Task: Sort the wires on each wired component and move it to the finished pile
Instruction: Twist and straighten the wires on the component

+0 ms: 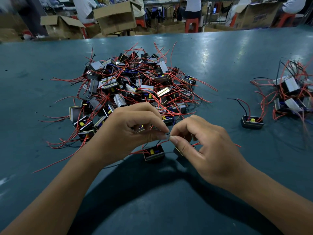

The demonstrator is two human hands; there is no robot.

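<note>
A: Starting at the left, what lies on the green table [220, 53]?

B: One big heap [135, 87] of black wired components, left of centre and toward the far side. Its red wires stick out every way, with a few black and blue ones among them. The pieces overlap too much to count.

A: And the hands?

B: Two, both bare, near the middle. The left hand [128, 131] has its fingers curled, thumb and forefinger pressed together on a thin wire. The right hand [203, 146] meets it tip to tip, its thumb and forefinger pinching the same wire end [168, 134], the other fingers loosely bent.

A: Where is the piece being worked on?

B: Just below the fingertips, on the table near the person: one component [154, 152] with a yellow part on top, its red and black wires rising toward the pinch. A second black component [178, 152] sits just beside it on the right, mostly hidden under the right hand. Which of the two the pinched wire belongs to cannot be told.

A: Further right?

B: One lone component [252, 122], standing apart, with one black and several red wires. Beyond it, at the right edge, one smaller pile [291, 92]; at least four pieces show.

A: And the far side?

B: Several open cardboard boxes [115, 17], red stools [191, 24] and seated people, blurred.
</note>
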